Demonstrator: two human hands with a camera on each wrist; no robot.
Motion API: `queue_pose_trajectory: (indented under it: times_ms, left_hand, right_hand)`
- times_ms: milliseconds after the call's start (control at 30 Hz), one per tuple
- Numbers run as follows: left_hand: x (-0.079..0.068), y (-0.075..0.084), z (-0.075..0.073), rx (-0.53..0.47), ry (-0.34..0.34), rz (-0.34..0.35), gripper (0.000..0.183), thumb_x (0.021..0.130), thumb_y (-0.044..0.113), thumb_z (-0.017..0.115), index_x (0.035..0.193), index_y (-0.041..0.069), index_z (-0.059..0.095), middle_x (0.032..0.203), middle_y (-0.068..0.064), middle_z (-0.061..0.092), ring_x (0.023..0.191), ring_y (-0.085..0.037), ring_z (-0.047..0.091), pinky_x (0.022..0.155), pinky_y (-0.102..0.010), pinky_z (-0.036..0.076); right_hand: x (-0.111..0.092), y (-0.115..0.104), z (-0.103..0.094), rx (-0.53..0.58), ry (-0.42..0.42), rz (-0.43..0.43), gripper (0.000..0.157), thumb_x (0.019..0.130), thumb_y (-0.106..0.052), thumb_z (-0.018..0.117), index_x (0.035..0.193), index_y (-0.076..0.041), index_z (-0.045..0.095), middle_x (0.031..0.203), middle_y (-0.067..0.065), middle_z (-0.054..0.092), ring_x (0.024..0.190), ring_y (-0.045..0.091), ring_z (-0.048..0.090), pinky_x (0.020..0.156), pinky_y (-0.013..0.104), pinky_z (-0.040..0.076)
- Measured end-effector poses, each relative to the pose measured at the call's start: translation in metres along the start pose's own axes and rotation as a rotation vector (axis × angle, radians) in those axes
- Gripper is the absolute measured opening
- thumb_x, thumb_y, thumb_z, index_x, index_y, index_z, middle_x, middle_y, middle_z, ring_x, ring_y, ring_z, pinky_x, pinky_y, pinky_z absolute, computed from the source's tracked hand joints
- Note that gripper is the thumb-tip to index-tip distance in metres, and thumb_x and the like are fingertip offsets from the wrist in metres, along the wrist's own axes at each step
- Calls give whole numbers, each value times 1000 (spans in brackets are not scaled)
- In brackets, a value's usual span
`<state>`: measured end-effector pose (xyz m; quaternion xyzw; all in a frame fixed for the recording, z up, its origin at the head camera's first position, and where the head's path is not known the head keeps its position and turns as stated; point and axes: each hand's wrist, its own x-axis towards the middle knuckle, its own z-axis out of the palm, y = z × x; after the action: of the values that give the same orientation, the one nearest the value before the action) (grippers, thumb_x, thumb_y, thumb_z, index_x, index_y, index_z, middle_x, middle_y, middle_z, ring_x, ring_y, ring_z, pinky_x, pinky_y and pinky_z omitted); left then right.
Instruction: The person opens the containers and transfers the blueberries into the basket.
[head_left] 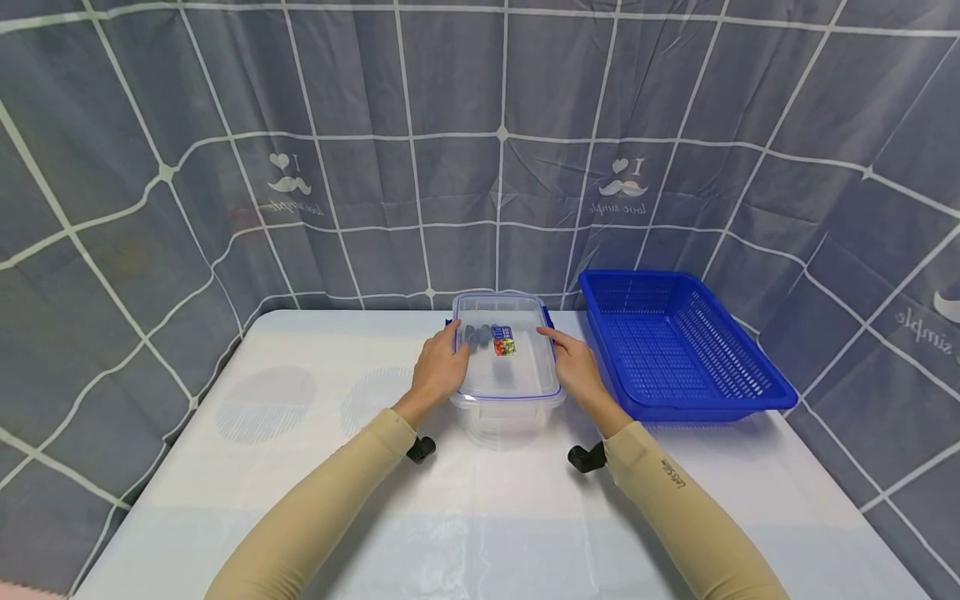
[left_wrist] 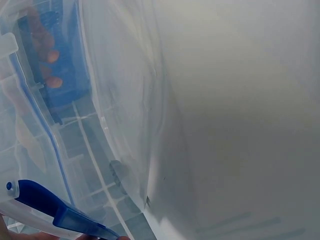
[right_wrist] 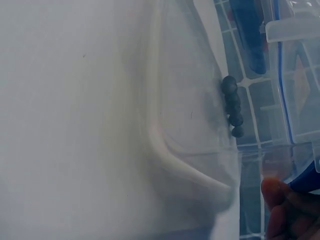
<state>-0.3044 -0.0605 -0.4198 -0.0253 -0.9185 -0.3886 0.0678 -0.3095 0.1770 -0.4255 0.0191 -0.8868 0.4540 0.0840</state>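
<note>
A clear plastic food box [head_left: 506,423] with a blue-edged transparent lid [head_left: 517,377] stands at the middle of the table in the head view. Several dark round berries [head_left: 477,335] show through it, seen as a row of berries [right_wrist: 232,107] in the right wrist view. My left hand [head_left: 438,365] grips the box's left side, thumb on the lid. On the opposite side my right hand [head_left: 581,371] holds it likewise. The wrist views show fingertips by a blue latch [left_wrist: 42,202] on the left and another blue latch [right_wrist: 306,180] on the right.
To the right of the box stands a blue perforated plastic basket [head_left: 675,354]. A white cloth with pale circles covers the table [head_left: 465,542]. Grey gridded curtains [head_left: 450,183] hang behind and at both sides.
</note>
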Motion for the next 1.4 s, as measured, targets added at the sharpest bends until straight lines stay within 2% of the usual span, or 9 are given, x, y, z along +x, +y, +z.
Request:
queue_pose_trajectory:
  times_ms: [67, 167, 267, 400, 567, 733, 900, 1200, 1400]
  left_hand:
    - [0, 0, 0, -2, 2, 2, 58, 101, 33, 42, 156, 18, 38, 154, -12, 47, 141, -37, 42, 112, -58, 37]
    - [-1, -1, 1, -2, 3, 4, 58, 101, 34, 42, 156, 18, 38, 154, -12, 47, 141, -37, 42, 112, -58, 37]
    - [-1, -2, 1, -7, 1, 6, 58, 101, 34, 42, 156, 18, 38, 154, -12, 47, 142, -37, 41, 112, -59, 36]
    - [-1, -1, 1, -14, 1, 7, 58, 101, 34, 43, 156, 19, 38, 154, -12, 46, 142, -36, 41, 114, -58, 35]
    - [0, 1, 1, -19, 4, 6, 59, 100, 34, 43, 157, 19, 37, 155, -11, 46, 142, -36, 41, 113, -58, 36]
    - [0, 1, 0, -29, -2, -9, 62, 100, 35, 45, 157, 15, 35, 155, -11, 46, 142, -36, 42, 114, -57, 35]
    - [1, -1, -1, -75, -1, -18, 66, 97, 37, 51, 155, 11, 36, 151, -13, 50, 139, -37, 45, 114, -56, 36]
    - [5, -5, 3, -122, -6, -14, 70, 96, 40, 53, 152, 1, 39, 143, -20, 55, 136, -39, 48, 114, -52, 37]
    - [6, -6, 3, -152, -15, -1, 62, 97, 40, 53, 146, 4, 48, 137, -18, 62, 129, -36, 57, 109, -49, 45]
  right_hand:
    - [1, 3, 0, 26, 2, -15, 45, 104, -10, 36, 139, -17, 63, 150, 12, 53, 132, 29, 52, 110, 48, 42]
    - [0, 8, 0, 62, 7, -38, 48, 103, -4, 34, 141, -15, 61, 149, 12, 54, 123, 31, 52, 102, 47, 42]
    - [-3, 11, -2, 73, 25, -43, 49, 103, -3, 34, 142, -15, 60, 149, 12, 54, 130, 30, 51, 106, 46, 41]
    - [-4, 8, -3, 20, 75, -29, 46, 102, -12, 38, 143, -17, 60, 147, 11, 55, 137, 32, 50, 112, 50, 40]
    - [-4, 0, -5, -61, 116, 14, 42, 102, -28, 48, 139, -16, 63, 139, 13, 62, 129, 33, 58, 104, 51, 46]
    - [-3, -4, -5, -159, 73, 67, 54, 97, -42, 56, 140, -10, 61, 144, 16, 58, 136, 36, 51, 113, 51, 39]
    - [0, -4, -2, -216, 29, 78, 62, 95, -44, 57, 141, -2, 58, 150, 21, 49, 141, 41, 42, 118, 54, 30]
    - [2, -3, 0, -135, 12, 73, 61, 97, -38, 57, 140, 5, 55, 153, 23, 45, 144, 43, 38, 120, 52, 27]
    - [3, -3, 1, -71, 13, 55, 60, 98, -33, 57, 141, 9, 53, 152, 22, 46, 145, 39, 38, 121, 48, 27]
